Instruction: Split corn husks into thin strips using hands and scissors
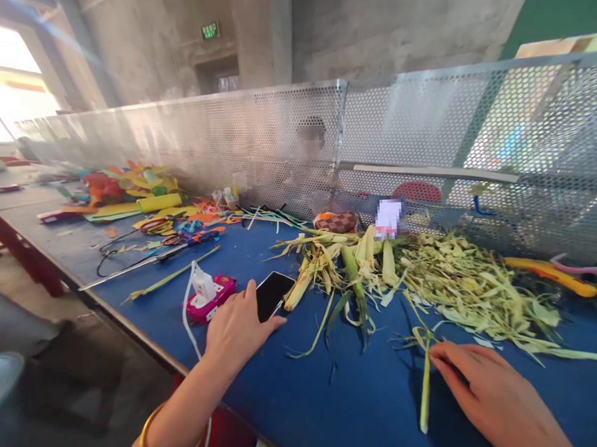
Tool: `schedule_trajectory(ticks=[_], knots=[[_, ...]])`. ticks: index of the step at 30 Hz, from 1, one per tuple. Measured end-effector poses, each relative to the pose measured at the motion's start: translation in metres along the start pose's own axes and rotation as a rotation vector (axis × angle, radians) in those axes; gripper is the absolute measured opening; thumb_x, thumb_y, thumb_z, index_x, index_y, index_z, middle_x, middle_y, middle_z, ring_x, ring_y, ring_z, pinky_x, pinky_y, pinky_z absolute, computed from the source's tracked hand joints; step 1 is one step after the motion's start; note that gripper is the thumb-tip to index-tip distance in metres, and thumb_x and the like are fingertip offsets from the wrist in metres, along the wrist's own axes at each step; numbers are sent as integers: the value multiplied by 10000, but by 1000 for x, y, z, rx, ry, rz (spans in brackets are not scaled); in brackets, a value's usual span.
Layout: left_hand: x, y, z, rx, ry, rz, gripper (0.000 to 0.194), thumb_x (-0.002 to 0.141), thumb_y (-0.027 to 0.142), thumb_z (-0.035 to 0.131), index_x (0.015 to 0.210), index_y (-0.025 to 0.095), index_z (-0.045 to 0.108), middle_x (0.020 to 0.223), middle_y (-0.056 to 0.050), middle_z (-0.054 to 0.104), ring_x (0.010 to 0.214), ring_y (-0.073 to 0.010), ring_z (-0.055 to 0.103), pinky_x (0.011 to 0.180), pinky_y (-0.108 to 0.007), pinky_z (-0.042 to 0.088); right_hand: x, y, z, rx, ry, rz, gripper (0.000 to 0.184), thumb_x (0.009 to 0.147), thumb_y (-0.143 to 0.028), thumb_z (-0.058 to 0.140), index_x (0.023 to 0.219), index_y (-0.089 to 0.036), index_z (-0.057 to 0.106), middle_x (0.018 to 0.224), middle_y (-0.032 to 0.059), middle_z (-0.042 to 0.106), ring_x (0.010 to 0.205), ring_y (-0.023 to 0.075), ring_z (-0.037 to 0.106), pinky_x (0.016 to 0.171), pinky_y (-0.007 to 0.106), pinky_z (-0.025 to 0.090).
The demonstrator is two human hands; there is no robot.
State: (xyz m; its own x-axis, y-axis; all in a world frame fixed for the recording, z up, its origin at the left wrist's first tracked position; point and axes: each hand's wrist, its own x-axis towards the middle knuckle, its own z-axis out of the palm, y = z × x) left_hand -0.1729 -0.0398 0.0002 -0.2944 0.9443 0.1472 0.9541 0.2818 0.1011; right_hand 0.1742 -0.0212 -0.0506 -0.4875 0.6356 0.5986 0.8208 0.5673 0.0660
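Observation:
A black-screened smartphone [273, 294] is in my left hand [238, 328], thumb at its near edge and index finger along its left side; the other fingers are partly hidden. I cannot tell whether the phone still rests on the blue table. On the right, my right hand [492, 390] pinches a small figure of knotted corn husk [425, 383] between thumb and forefinger. Its pale green stalk points down toward me, and thin strips spread out at the top. Beyond both hands lie corn husks [350, 261] and a heap of shredded husk [469, 284].
A pink power strip [212, 301] with a white charger [203, 285] and cable sits left of my left hand. Further back are scissors, coloured paper scraps and a yellow roll [160, 203]. A perforated metal screen [398, 125] borders the blue table [367, 393]; a person is behind it.

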Motion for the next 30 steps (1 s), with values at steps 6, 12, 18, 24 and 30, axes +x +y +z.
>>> schedule_trajectory(ticks=[6,12,18,24,30], knots=[[19,13,8,112,18,50,480,783,449,492,1116,104,526,980,-176,665,967,-318,615,772,-373,468,1,-2,-2,0,-1,-13,316,958,-322,320,795,-244,579,665,-14,691,639,164,653,673,300,453],[19,16,12,124,53,35,457,786,449,452,1076,104,527,947,-176,667,935,-318,624,749,-367,470,1,-4,-3,6,-31,22,294,948,-271,327,780,-237,565,629,-10,674,621,168,642,659,305,438],[24,16,10,123,35,35,507,770,427,477,1143,84,495,972,-196,673,954,-321,628,787,-364,452,3,-6,-5,-9,-32,22,303,950,-240,310,775,-224,557,612,-5,659,594,162,623,676,313,427],[-5,40,-9,-67,124,119,642,756,487,553,1276,121,459,1147,-187,625,1092,-328,559,899,-399,411,5,-6,-5,-21,-5,-6,317,956,-224,299,761,-215,549,607,-3,658,568,153,612,681,306,417],[-42,149,9,-1061,-580,257,316,821,428,508,1025,210,615,829,-32,674,767,-168,622,660,-251,469,5,-5,-9,-65,33,51,306,958,-266,307,779,-216,551,621,14,660,580,172,623,649,293,423]])
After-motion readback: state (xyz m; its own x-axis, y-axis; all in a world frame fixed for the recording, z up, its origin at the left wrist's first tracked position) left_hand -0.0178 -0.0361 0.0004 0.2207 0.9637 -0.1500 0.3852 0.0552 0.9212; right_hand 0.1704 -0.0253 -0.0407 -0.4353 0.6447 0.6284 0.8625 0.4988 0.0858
